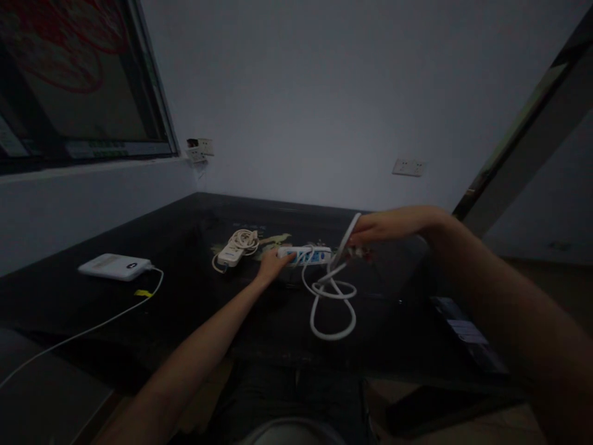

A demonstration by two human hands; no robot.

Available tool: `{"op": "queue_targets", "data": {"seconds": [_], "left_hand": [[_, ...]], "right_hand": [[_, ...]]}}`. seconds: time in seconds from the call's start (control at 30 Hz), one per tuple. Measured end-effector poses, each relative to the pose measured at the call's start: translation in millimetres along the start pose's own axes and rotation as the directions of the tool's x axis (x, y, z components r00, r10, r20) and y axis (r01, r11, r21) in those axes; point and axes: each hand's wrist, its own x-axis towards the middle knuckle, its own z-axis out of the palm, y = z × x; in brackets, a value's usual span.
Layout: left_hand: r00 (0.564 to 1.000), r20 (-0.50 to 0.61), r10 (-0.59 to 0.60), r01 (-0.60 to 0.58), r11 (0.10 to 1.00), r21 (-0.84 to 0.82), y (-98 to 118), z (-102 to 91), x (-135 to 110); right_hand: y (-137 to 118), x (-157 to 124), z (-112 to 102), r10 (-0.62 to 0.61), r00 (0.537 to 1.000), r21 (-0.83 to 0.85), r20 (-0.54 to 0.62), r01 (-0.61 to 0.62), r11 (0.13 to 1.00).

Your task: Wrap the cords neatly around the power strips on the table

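Cord-handling judged in hand: power strip (319, 255) on bench (393, 327) gripped at L end by fingers of L hand (270, 266), white cord (343, 243) raised nr strip's R end by R hand (380, 225) (blurred, finger closure can't be told); steady strip & untangled cord prob. req'd next.

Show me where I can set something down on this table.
Bare tabletop shows between the white device and the bundled cord, and right of the loops of the white cord, short of the flat item. It is crowded mid-table, where the left hand holds the power strip and the right hand the white cord.
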Motion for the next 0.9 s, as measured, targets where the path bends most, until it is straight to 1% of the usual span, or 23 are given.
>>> {"op": "queue_targets", "data": {"seconds": [0.03, 0.07, 0.1, 0.13, 0.17, 0.23, 0.3, 0.33, 0.37, 0.4, 0.43, 0.5, 0.57, 0.67, 0.77, 0.9], "left_hand": [[1.0, 0.008, -0.001, 0.001, 1.0, 0.008, 0, 0.5, 0], [1.0, 0.02, -0.003, 0.002, 1.0, 0.021, -1, 1.0, 0], [0.999, 0.041, -0.006, 0.005, 0.999, 0.032, 0, 1.4, -1], [0.997, 0.075, -0.013, 0.01, 0.999, 0.036, 0, 1.7, -2], [0.993, 0.116, -0.022, 0.018, 0.999, 0.035, 1, 1.8, -3], [0.977, 0.211, -0.041, 0.037, 0.999, 0.025, 3, 2.0, -6], [0.952, 0.3, -0.06, 0.06, 0.998, 0.01, 7, 2.5, -9], [0.94, 0.335, -0.068, 0.071, 0.998, 0.003, 9, 3.0, -11], [0.929, 0.362, -0.073, 0.08, 0.997, -0.005, 11, 3.6, -12], [0.921, 0.382, -0.075, 0.088, 0.996, -0.016, 13, 4.4, -13], [0.916, 0.395, -0.075, 0.094, 0.995, -0.029, 15, 5.2, -15], [0.91, 0.408, -0.07, 0.105, 0.992, -0.064, 18, 6.5, -16], [0.909, 0.413, -0.065, 0.119, 0.987, -0.107, 19, 7.1, -17], [0.915, 0.4, -0.06, 0.146, 0.971, -0.187, 20, 6.6, -17], [0.937, 0.345, -0.059, 0.163, 0.947, -0.278, 20, 5.5, -17], [0.974, 0.221, -0.05, 0.136, 0.909, -0.394, 21, 5.3, -14]], "right_hand": [[-8, 6, 0, 0.085, 0.993, 0.047, 0.08, -0.089, 0.995], [-15, 11, 1, 0.174, 0.973, 0.063, 0.149, -0.185, 0.981], [-21, 15, 4, 0.244, 0.952, 0.057, 0.186, -0.258, 0.965], [-25, 18, 8, 0.286, 0.939, 0.046, 0.191, -0.3, 0.953], [-27, 21, 11, 0.302, 0.938, 0.039, 0.17, -0.313, 0.949], [-22, 28, 16, 0.274, 0.958, 0.042, 0.089, -0.278, 0.96], [-7, 35, 16, 0.247, 0.969, 0.052, -0.025, -0.246, 0.968], [3, 38, 16, 0.252, 0.963, 0.055, -0.094, -0.248, 0.967], [14, 40, 15, 0.27, 0.947, 0.059, -0.175, -0.264, 0.963], [27, 41, 14, 0.289, 0.922, 0.075, -0.259, -0.28, 0.957], [39, 41, 15, 0.3, 0.902, 0.081, -0.31, -0.289, 0.954], [65, 35, 19, 0.299, 0.883, 0.084, -0.36, -0.289, 0.954], [88, 26, 26, 0.287, 0.876, 0.084, -0.387, -0.277, 0.957], [115, 10, 38, 0.264, 0.895, 0.07, -0.359, -0.256, 0.964], [129, -5, 40, 0.222, 0.926, 0.035, -0.304, -0.222, 0.974], [138, -27, 30, 0.146, 0.962, -0.024, -0.232, -0.155, 0.988]]}}
